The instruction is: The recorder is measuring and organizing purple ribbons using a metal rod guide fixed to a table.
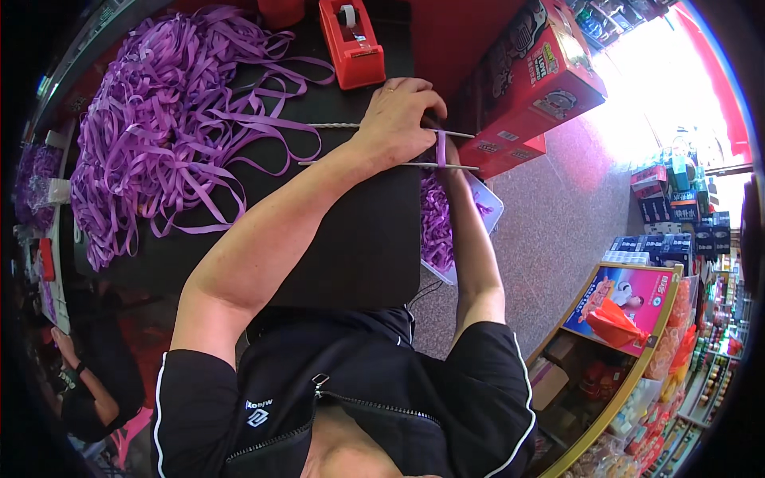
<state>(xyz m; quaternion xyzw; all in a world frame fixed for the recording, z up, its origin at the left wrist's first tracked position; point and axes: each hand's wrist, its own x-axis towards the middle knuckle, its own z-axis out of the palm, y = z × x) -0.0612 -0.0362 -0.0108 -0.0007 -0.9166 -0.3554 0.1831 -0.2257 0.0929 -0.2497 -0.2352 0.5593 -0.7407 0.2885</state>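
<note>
My left hand (396,126) lies across two thin metal rods, its fingers curled and its thumb beside a short purple ribbon strip (441,149); what is inside its grip is hidden. The strip spans the upper rod (462,134) and the lower rod (374,164). My right hand (456,159) is at the rods' right end, in shadow, just past the strip; its fingers are hidden. A large tangled heap of purple ribbon (171,119) covers the left of the black table (358,239), with loose loops reaching toward my left hand.
Beyond my left hand stands a red tape dispenser (353,48). A white bin (488,209) with purple ribbon pieces sits below my right forearm. Red boxes (534,72) rise at the far right. A display counter (621,295) stands at right; another person's arm (92,390) shows at lower left.
</note>
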